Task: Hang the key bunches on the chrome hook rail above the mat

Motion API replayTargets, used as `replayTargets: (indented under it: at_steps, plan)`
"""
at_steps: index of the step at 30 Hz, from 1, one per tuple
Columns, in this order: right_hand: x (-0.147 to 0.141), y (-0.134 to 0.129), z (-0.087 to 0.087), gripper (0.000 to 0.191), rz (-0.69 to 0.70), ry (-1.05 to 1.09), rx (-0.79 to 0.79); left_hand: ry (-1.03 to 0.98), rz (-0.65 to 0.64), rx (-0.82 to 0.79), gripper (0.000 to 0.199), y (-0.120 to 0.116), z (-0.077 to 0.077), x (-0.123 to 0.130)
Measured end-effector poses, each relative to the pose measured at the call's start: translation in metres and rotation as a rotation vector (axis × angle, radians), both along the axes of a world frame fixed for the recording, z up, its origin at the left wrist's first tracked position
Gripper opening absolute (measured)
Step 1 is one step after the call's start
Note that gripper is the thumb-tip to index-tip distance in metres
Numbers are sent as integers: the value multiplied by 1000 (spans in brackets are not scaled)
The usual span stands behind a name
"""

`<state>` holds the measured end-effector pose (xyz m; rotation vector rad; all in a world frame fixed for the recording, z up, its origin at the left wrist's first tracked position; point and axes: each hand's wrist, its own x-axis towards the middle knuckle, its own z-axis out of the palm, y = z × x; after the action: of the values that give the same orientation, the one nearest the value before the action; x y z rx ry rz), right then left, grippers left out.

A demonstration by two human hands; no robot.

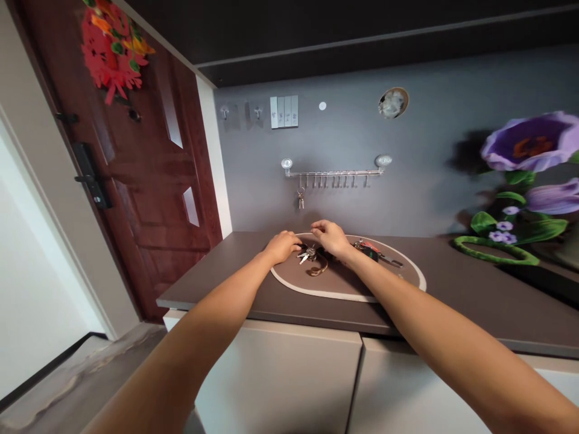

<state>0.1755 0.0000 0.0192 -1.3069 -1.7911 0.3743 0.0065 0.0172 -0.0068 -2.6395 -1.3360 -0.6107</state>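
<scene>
A bunch of keys [309, 254] with a brown cord loop [319, 269] lies on the brown, pale-edged mat [344, 288]. At the mat's left side, my left hand [283, 246] has its fingers bent together, with the fingertips at the dark end of that bunch. My right hand [332, 237] is just above the mat, right of the keys. Its fingers are curled in a pinch towards the left; anything between them is too small to make out. More keys and trinkets, with a red piece [370, 245] and a dark strap with a metal clip [391, 261], lie beyond my right wrist.
A clear hook rail [335, 173] is fixed to the grey wall, and small keys [301, 200] hang near its left end. Purple fabric flowers [534, 144] stand at the right. A dark red door [158, 181] is at the left. A dark cabinet [362, 42] overhangs the counter [212, 280].
</scene>
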Motion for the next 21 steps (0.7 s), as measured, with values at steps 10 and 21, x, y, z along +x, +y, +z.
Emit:
replayTargets:
  at_steps: [10, 21]
  plan:
    - [0, -2, -2, 25, 14, -222, 76, -94, -2, 22, 28, -4, 0, 3]
    - [-3, -5, -3, 24, 28, -286, 124, -735, -25, -214, 25, -3, 2, 5]
